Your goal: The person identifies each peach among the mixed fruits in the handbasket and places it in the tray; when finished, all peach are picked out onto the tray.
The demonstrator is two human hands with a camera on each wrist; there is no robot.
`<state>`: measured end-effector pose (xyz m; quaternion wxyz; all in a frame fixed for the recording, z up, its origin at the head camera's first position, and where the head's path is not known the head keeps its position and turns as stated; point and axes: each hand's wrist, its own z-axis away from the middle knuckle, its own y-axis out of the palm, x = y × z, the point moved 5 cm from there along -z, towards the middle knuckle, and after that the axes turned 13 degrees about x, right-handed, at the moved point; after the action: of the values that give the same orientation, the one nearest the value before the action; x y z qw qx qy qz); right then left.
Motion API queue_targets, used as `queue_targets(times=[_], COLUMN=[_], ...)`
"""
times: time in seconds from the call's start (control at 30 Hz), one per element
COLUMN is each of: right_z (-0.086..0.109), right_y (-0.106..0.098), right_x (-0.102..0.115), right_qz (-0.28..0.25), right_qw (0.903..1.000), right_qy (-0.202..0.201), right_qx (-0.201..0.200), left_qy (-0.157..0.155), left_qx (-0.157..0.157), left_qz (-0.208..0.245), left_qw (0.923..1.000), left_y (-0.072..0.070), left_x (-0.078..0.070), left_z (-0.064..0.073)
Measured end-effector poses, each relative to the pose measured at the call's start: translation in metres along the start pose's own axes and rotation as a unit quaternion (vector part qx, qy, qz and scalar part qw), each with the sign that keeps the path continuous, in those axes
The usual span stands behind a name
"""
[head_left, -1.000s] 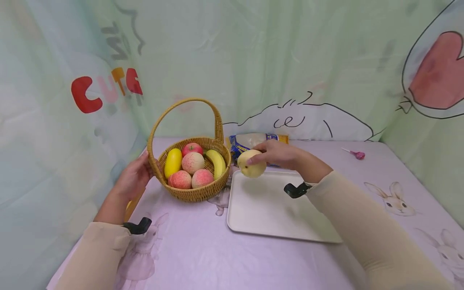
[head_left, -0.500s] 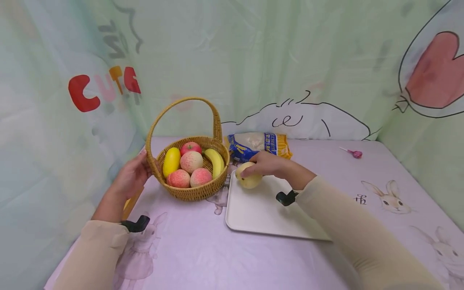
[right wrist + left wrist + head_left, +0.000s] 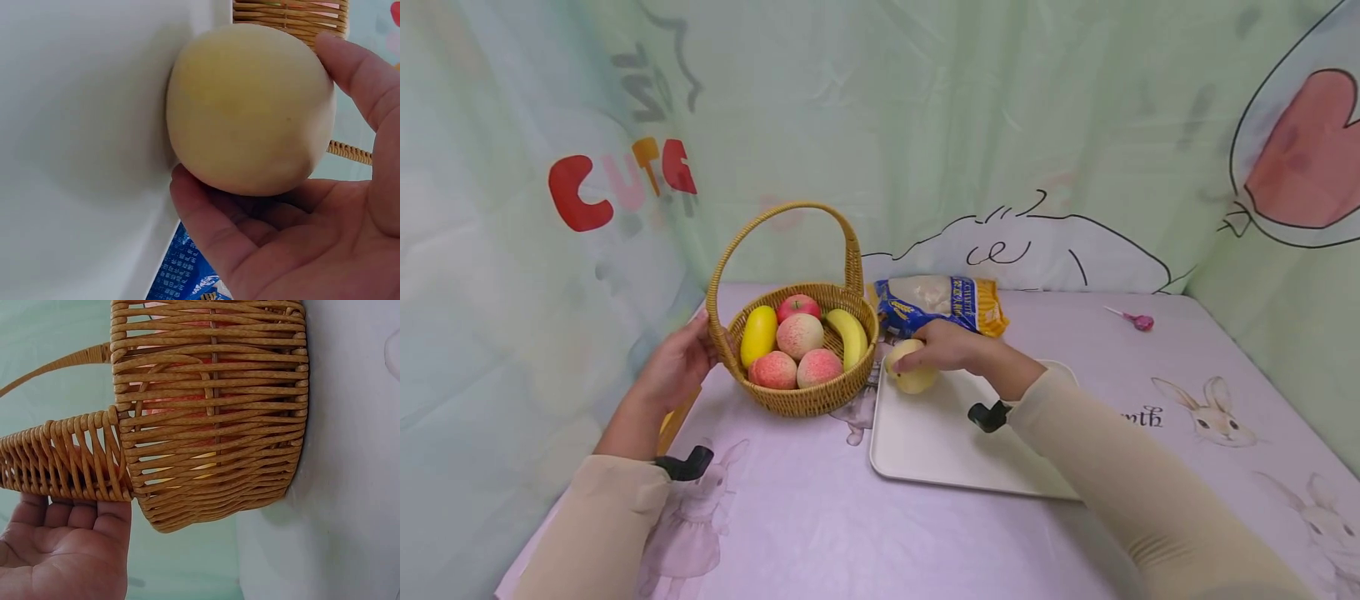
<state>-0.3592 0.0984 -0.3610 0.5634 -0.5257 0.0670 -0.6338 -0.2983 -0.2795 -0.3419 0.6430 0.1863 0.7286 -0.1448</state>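
My right hand (image 3: 953,348) holds a round pale-yellow pear (image 3: 914,375) between thumb and fingers at the far left corner of the white tray (image 3: 955,442). In the right wrist view, the pear (image 3: 250,106) sits right at the tray's surface, its side facing the camera uncovered. On the left, a wicker basket (image 3: 797,404) stands upright. My left hand (image 3: 681,362) grips the base of its handle (image 3: 718,329); in the left wrist view the fingertips of that hand (image 3: 69,556) disappear behind the woven handle.
Inside the basket lie a yellow mango-like fruit (image 3: 759,335), a red apple (image 3: 797,307), a banana (image 3: 850,337) and several peaches (image 3: 800,336). Behind the tray lies a blue-and-yellow food bag (image 3: 936,304). A lollipop (image 3: 1141,322) is at the back right. Printed curtains enclose the table.
My right hand has lowered the pear from above the tray to its far left corner, and over the last half second has barely shifted. The left hand and basket stay put.
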Motion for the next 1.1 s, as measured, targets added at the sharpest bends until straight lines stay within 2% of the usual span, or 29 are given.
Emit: queue_targets(times=[0.4,0.63,0.8,0.93,1.1], right_z=[0.003,0.010,0.013,0.015,0.017], right_y=[-0.005,-0.010,-0.013,-0.015,-0.019], right_x=[-0.001,-0.001,0.000,0.006,0.029], right_qz=[0.015,0.002,-0.006,-0.003,0.007], right_qw=[0.9997,0.9998,0.9995,0.9980,0.9945], right_qy=[-0.017,-0.013,-0.026,-0.044,-0.078], right_qx=[-0.010,-0.012,-0.018,-0.045,-0.069], left_qy=[-0.003,-0.004,-0.005,-0.004,-0.004], left_qx=[-0.001,-0.003,-0.006,-0.005,-0.001], left_qz=[0.000,-0.004,-0.001,0.001,-0.004], left_qw=[1.0000,1.0000,1.0000,1.0000,1.0000], left_y=[-0.001,0.000,0.000,0.000,-0.001], left_x=[0.002,0.001,0.001,0.002,0.002], left_z=[-0.001,-0.001,-0.001,0.000,-0.001])
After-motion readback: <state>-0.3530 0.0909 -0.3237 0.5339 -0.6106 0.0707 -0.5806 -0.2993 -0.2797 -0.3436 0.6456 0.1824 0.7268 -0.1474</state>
